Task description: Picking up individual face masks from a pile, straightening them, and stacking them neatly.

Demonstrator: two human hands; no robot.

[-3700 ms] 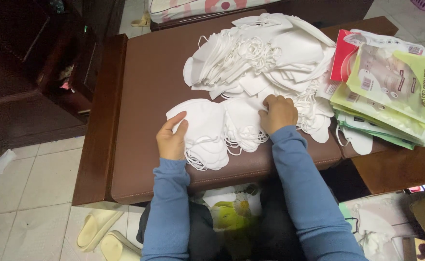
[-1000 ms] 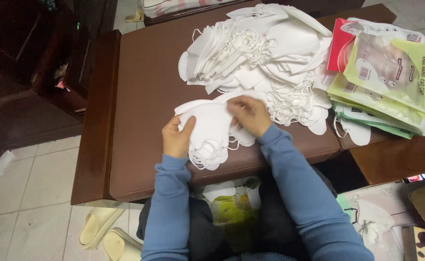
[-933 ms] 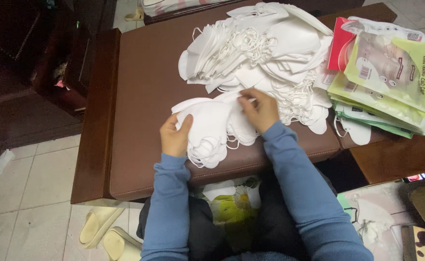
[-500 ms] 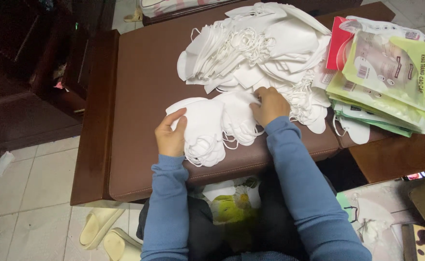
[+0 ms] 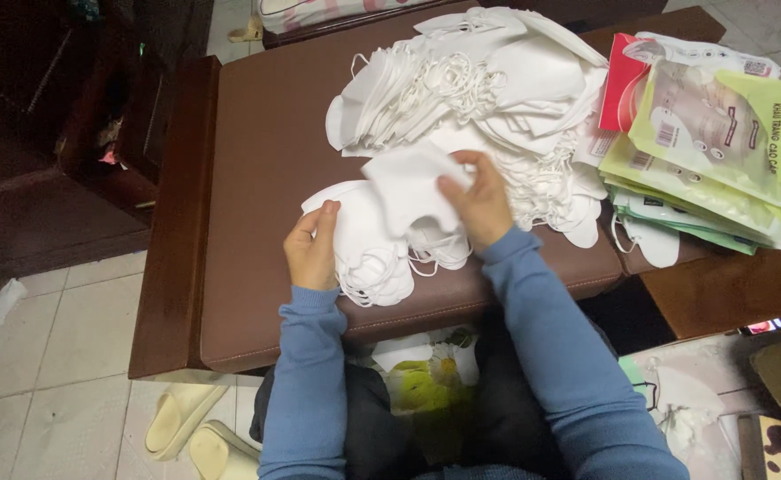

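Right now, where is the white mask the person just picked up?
In the head view the white mask is pinched in the right hand, lifted over the small stack of masks that the left hand steadies, just in front of the big mask pile.

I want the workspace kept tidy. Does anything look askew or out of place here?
Yes. The big heap of white masks is jumbled, ear loops tangled. One stray mask hangs over the cushion's edge beneath the slipping stack of packets. The small stack by the left hand is neater.
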